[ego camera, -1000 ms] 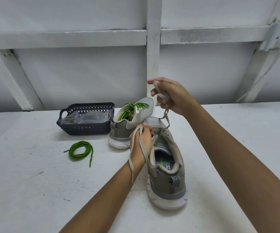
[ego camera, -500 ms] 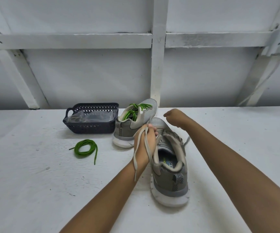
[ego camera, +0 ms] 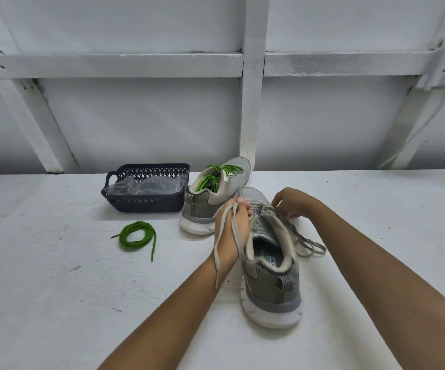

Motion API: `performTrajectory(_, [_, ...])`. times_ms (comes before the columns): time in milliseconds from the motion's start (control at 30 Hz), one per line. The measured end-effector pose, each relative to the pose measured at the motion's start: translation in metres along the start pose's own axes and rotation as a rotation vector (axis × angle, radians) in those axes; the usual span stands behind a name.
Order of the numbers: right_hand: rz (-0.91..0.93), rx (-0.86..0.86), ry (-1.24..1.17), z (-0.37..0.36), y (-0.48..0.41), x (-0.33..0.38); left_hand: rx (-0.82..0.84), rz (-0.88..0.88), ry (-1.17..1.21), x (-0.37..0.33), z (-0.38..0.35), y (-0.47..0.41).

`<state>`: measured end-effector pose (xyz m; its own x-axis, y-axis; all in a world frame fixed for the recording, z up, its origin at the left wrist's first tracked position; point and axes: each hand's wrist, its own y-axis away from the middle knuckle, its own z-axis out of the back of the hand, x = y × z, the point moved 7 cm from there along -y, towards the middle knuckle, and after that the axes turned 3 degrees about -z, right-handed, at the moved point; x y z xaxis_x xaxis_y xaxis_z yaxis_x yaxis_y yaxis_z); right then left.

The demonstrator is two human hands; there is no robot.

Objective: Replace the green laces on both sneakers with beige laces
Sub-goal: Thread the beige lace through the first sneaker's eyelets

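White table (ego camera: 56, 289) under a white panelled wall w/ beams (ego camera: 136, 116).

Risks, as I judge them:
- The beige lace (ego camera: 217, 273) could go in uneven. One end is gathered in the L hand (ego camera: 232, 225), and the other lies slack on the table just right of the R hand (ego camera: 293, 202). A hard pull from the L side may drag that slack end back out through an eyelet.
- The strands draped over the back of the L hand hang down past the wrist, so they could snag or twist and leave a flat lace kinked in the holes.
- The near sneaker (ego camera: 269, 276) stands between the two hands and neither clamps it. A sideways tug may tip or slide it.

Grip:
- L hand's fingers are closed round the beige lace, holding it up just left of the shoe's collar.
- R hand's fingers are curled down at the eyelet row on the shoe's right side. Can't tell if they pinch the lace or only touch it, as the tips are hidden.

Elsewhere:
- The far sneaker (ego camera: 216, 193), beyond the L hand, has green laces (ego camera: 210, 178) in it, so approx half the job is left.
- A loose green lace (ego camera: 136, 236) is coiled well left of the L hand.
- A dark basket (ego camera: 146, 201) w/ clear plastic in it sits further back-left.
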<state>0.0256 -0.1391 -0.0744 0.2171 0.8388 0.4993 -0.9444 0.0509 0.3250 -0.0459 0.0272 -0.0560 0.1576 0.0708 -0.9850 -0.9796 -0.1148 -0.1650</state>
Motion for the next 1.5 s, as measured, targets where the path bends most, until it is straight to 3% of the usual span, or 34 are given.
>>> performTrajectory(133, [-0.025, 0.031, 0.120, -0.001, 0.003, -0.006, -0.007, 0.016, 0.006, 0.002, -0.001, 0.000])
performTrajectory(267, [-0.024, -0.088, 0.101, 0.000, -0.002, -0.010, 0.021, 0.069, 0.035, -0.001, -0.004, 0.001])
performTrajectory(367, [-0.008, -0.216, -0.188, 0.009, -0.006, -0.012, 0.087, 0.094, 0.022, -0.001, -0.006, -0.001])
performTrajectory(467, [0.135, -0.329, -0.559, 0.032, 0.009, 0.007, 0.066, 0.072, -0.013, 0.002, 0.002, -0.007])
performTrajectory(567, [0.330, -0.240, -0.788, 0.051, 0.037, 0.038, 0.040, -0.007, -0.003, -0.011, 0.010, -0.008])
performTrajectory(633, [0.400, -0.129, -0.628, 0.051, 0.051, 0.055, 0.046, -0.108, 0.003, -0.024, 0.016, -0.005])
performTrajectory(733, [0.428, -0.190, 0.063, 0.044, 0.062, 0.068, 0.069, -0.247, -0.127, -0.037, 0.021, -0.002])
performTrajectory(767, [0.441, -0.205, 0.180, 0.041, 0.065, 0.072, 0.067, -0.285, -0.191, -0.040, 0.022, -0.001])
performTrajectory(933, [0.512, -0.067, 0.240, 0.012, 0.085, 0.088, 0.083, -0.425, -0.305, -0.057, 0.017, 0.013])
performTrajectory(1067, [0.504, -0.180, 0.103, 0.013, 0.085, 0.087, 0.069, -0.422, -0.301, -0.054, 0.008, 0.024])
performTrajectory(1267, [0.514, -0.305, -0.046, 0.021, 0.082, 0.079, 0.091, -0.159, -0.351, -0.016, -0.001, 0.023])
performTrajectory(1367, [0.560, -0.295, -0.313, 0.031, 0.093, 0.084, 0.129, -0.091, -0.433, -0.014, -0.003, 0.020])
performTrajectory(1500, [0.763, -0.202, -0.641, 0.053, 0.129, 0.117, 0.163, -0.011, -0.456, -0.016, -0.009, 0.020])
